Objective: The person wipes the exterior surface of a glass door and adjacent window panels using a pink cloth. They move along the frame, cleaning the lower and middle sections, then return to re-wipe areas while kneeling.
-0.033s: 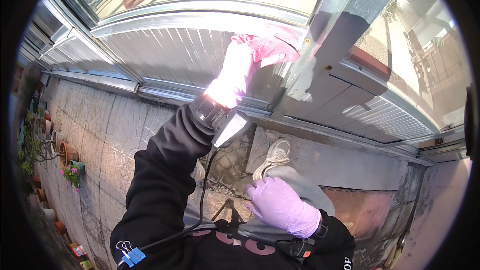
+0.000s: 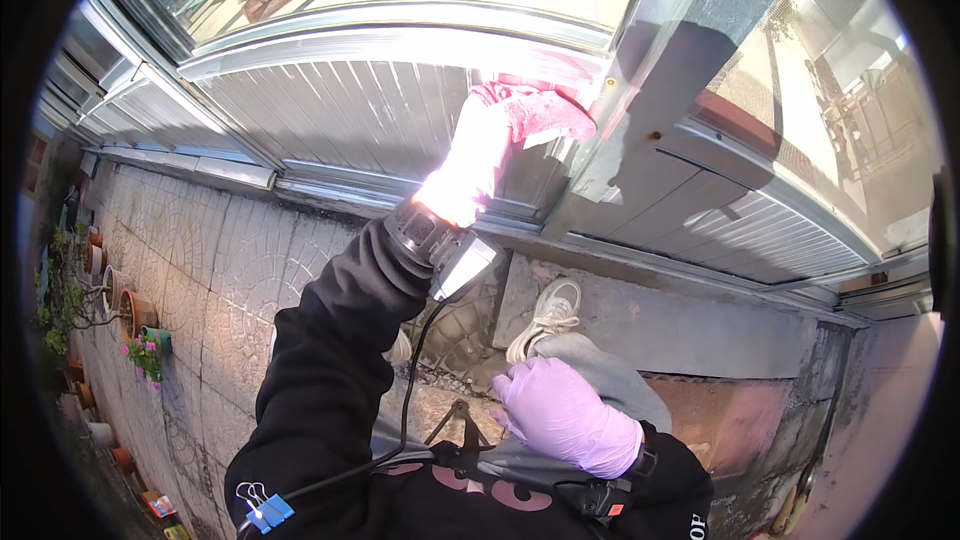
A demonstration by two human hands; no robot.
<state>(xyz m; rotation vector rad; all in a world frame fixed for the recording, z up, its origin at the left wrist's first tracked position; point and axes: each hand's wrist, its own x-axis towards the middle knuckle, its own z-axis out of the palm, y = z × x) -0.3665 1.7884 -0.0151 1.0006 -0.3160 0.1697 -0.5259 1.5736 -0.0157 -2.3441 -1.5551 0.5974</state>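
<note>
My left arm reaches up to the grey ribbed panel below a window. At its end my left hand, bleached by sunlight, presses a pink-red cloth against the panel's upper right part, beside the upright frame. The cloth hides most of the fingers. My right hand, in a light purple glove, is held low over my grey trouser leg. Its fingers are curled in, and nothing shows in them. On my left wrist sits a dark strapped device with a white block and a black cable.
A metal post divides the panel from a second glazed section at right. Below it lies a concrete step with my shoe on it. Potted plants line the far left of the paved ground. A blue binder clip hangs on my sleeve.
My left hand and the cloth have shifted slightly downward on the panel. My right hand stays about where it was.
</note>
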